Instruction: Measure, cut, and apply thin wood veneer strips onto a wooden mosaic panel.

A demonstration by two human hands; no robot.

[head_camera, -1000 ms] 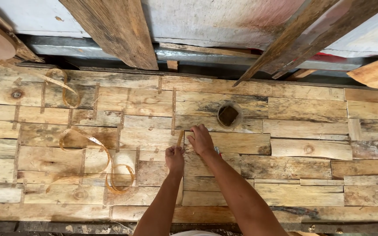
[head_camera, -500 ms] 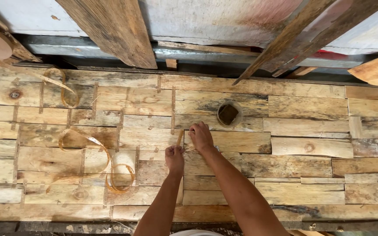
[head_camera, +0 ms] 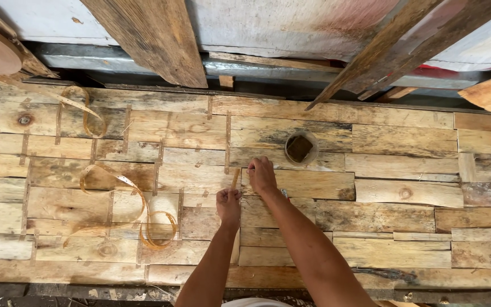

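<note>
A thin wooden strip point(head_camera: 235, 181) stands in a vertical seam between the boards of the patchwork wooden desk point(head_camera: 404, 219), at its middle. The left hand point(head_camera: 228, 204) is closed in a fist on the strip's lower part; the right hand point(head_camera: 262, 175) is curled, fingertips pressing at the strip's upper end, with a small blue-and-red object, too hidden to identify, just beneath it. The strip is judged light, flexible and easily snapped; hold it near the seam, pinched on its flat faces. A small round cup point(head_camera: 300, 149) holding a dark block sits just beyond the right hand. Curled strips point(head_camera: 143, 222) of similar thin wood lie well to the left. Compared with the earlier frames, both hands and all items hold the same positions.
</note>
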